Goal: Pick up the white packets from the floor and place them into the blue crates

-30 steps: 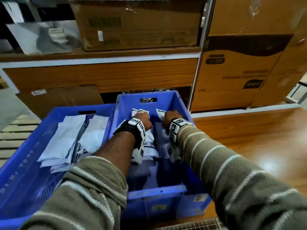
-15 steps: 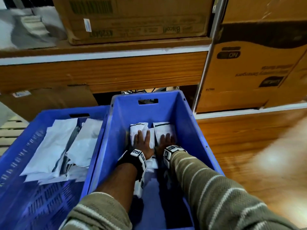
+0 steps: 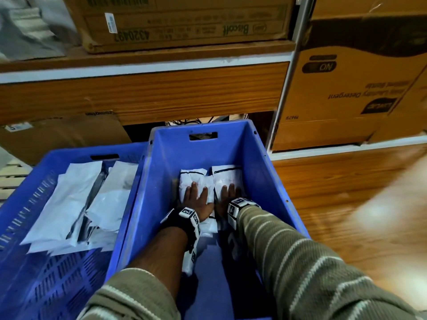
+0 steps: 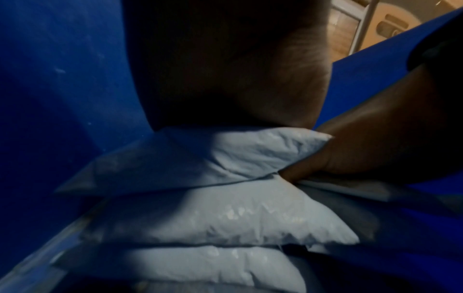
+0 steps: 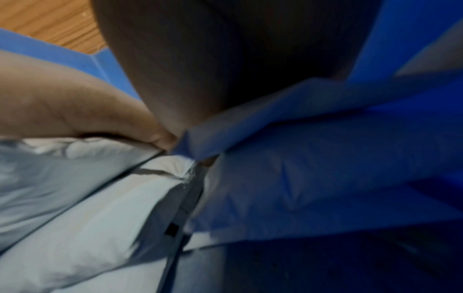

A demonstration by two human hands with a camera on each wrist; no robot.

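Two blue crates stand side by side in the head view, the left crate (image 3: 69, 155) and a deeper right crate (image 3: 203, 153). Both my hands are down inside the right one. My left hand (image 3: 196, 199) lies flat with spread fingers on a white packet (image 3: 193, 177). Beside it, my right hand (image 3: 227, 195) presses flat on a second white packet (image 3: 227, 175). In the left wrist view these are stacked white packets (image 4: 225, 218) under my palm. The right wrist view shows white packets (image 5: 75, 198) against the blue wall. More white packets (image 3: 76, 195) lie in the left crate.
Wooden shelving (image 3: 143, 93) with cardboard boxes (image 3: 184, 21) rises right behind the crates. A large detergent box (image 3: 346, 88) stands at the right. Brown wood-look floor (image 3: 346, 192) stretches right of the crates. A slatted pallet (image 3: 11, 181) shows at the far left.
My hands went down from the crate's upper part to its bottom and opened from fists to flat palms. The packets now lie on the crate floor at the far end.
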